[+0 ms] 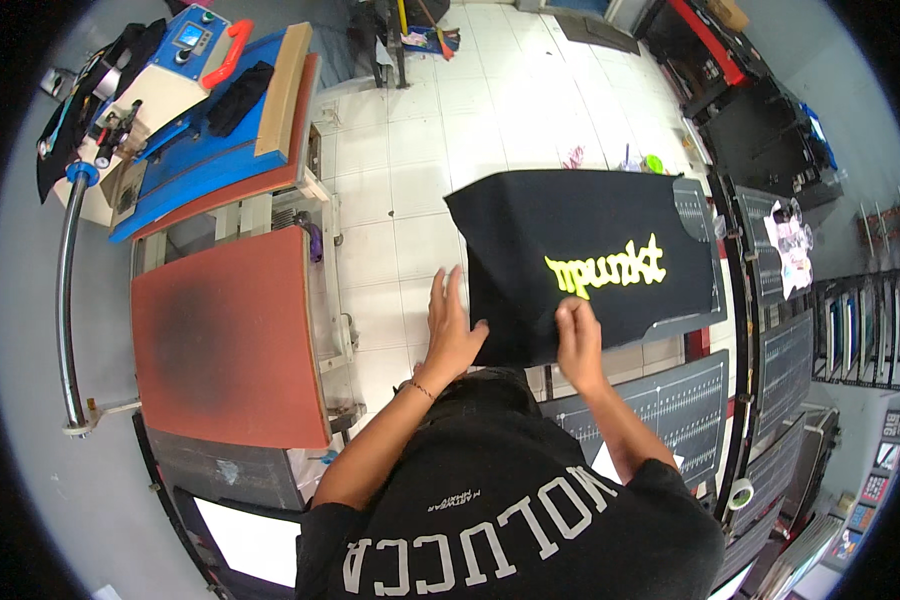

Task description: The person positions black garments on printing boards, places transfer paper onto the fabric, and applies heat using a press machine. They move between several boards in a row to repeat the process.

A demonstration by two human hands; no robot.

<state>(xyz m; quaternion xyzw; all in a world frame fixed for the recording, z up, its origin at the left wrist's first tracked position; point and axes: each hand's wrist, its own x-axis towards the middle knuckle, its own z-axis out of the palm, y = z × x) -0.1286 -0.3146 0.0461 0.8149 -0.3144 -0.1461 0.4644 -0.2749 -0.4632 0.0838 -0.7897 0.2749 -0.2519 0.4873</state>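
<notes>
A black fabric piece [530,220] with bright yellow-green lettering lies over a dark grey printing platen [698,215]. The platen shows past the cloth's right side. My right hand [580,345] is closed, its fingers pinched at the cloth just below the lettering. At the cloth's left edge is my left hand [452,335], its fingers stretched away from me and the thumb spread toward the fabric. Whether that thumb touches the cloth is hard to make out.
To my left stands a reddish-brown pad table [230,350], with a blue and white heat press [175,70] beyond it. More ruled grey platens [670,410] line my right. A tape roll [740,493] sits there, near a rack [860,330]. White tiled floor [400,170] lies ahead.
</notes>
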